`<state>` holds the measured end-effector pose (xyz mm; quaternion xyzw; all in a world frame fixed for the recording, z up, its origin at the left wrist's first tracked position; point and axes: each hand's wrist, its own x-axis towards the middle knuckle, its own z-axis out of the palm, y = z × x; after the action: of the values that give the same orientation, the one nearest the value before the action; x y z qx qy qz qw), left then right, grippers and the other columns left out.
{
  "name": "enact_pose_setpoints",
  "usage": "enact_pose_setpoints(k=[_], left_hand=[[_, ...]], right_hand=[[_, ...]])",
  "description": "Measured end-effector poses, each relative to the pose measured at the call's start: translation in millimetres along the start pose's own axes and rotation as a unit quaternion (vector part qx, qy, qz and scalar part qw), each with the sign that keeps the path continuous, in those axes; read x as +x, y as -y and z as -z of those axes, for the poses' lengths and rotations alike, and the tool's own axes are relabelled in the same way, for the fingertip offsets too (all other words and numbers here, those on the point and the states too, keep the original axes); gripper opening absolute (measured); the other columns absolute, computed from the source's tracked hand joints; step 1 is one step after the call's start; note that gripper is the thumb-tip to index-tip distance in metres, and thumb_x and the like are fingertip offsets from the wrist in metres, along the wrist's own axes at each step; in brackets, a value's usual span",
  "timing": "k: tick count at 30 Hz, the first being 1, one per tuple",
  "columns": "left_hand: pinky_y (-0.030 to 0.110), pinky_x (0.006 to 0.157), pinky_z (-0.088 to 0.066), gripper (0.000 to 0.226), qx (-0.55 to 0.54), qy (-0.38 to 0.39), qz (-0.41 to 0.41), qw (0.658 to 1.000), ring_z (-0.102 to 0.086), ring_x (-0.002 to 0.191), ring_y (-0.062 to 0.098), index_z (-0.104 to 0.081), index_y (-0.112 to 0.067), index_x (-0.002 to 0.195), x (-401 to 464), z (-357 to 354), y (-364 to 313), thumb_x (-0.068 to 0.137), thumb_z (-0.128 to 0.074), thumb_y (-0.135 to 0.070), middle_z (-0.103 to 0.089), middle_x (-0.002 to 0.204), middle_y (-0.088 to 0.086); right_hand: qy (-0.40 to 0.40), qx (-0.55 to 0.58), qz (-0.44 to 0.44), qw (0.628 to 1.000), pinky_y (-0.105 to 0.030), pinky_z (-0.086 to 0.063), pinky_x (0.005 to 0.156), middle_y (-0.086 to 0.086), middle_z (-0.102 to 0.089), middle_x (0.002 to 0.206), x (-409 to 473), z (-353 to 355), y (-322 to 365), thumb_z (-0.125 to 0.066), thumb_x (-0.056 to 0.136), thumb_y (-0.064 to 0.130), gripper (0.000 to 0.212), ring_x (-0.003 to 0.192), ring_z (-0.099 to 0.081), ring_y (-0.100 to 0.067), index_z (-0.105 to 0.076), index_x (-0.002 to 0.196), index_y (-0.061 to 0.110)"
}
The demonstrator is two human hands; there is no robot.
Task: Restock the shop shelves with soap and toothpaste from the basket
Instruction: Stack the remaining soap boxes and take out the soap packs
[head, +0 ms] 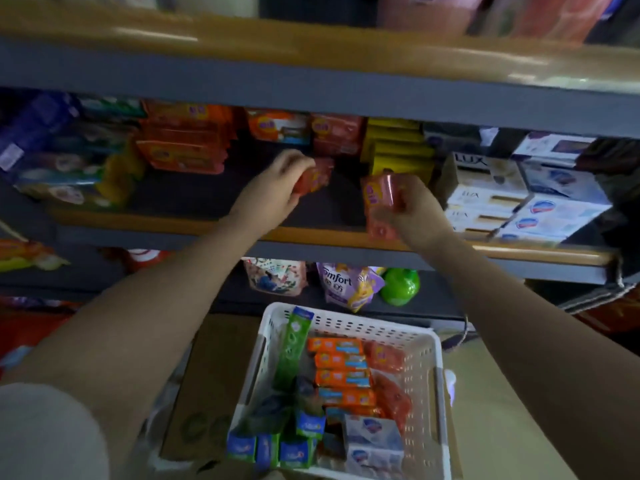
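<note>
Two hands | left hand (277,183) grips one red soap pack (316,177) | right hand (412,206) grips another (379,199) (blurred) | one basket (431,372)

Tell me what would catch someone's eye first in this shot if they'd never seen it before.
Two bare hands reach up to the middle shelf: the left hand and the right hand each hold a red soap pack. Below them, at bottom centre, sits a white basket with orange boxes and green and blue cartons.
</note>
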<state>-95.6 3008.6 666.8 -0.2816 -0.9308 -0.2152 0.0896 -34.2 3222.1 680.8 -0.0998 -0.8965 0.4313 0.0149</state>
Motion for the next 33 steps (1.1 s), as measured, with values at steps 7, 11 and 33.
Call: enact_pose_setpoints(k=[7,11,33], left_hand=[[0.049,0.083,-0.047,0.061,0.183,0.031,0.022,0.982,-0.046,0.120,0.040,-0.039,-0.010,0.135,53,-26,30,0.079,-0.063,-0.005,-0.041,0.139,0.016],[0.051,0.089,-0.043,0.066,0.163,0.025,0.013,0.986,-0.044,0.121,0.044,-0.041,-0.010,0.136,57,-35,47,0.076,-0.064,0.000,-0.043,0.136,0.023],[0.040,0.087,-0.048,0.048,-0.124,0.006,0.093,0.988,-0.061,0.101,0.031,-0.046,-0.003,0.120,101,-54,57,0.079,-0.070,-0.014,-0.060,0.119,0.018]], right_hand=[[0.114,-0.216,0.108,0.964,-0.045,-0.042,0.100,-0.021,-0.051,0.126,25,-4,12,-0.056,0.088,0.030,0.056,0.115,-0.049,-0.040,-0.037,0.140,0.034],[0.105,-0.290,0.132,0.942,-0.046,-0.038,0.104,-0.014,-0.051,0.136,39,-5,18,-0.053,0.091,0.033,0.054,0.123,-0.044,-0.039,-0.033,0.141,0.035],[-0.019,-0.418,0.211,0.883,-0.044,-0.035,0.096,-0.014,-0.049,0.132,73,-50,15,-0.059,0.086,0.015,0.043,0.123,-0.041,-0.036,-0.048,0.127,0.016]])
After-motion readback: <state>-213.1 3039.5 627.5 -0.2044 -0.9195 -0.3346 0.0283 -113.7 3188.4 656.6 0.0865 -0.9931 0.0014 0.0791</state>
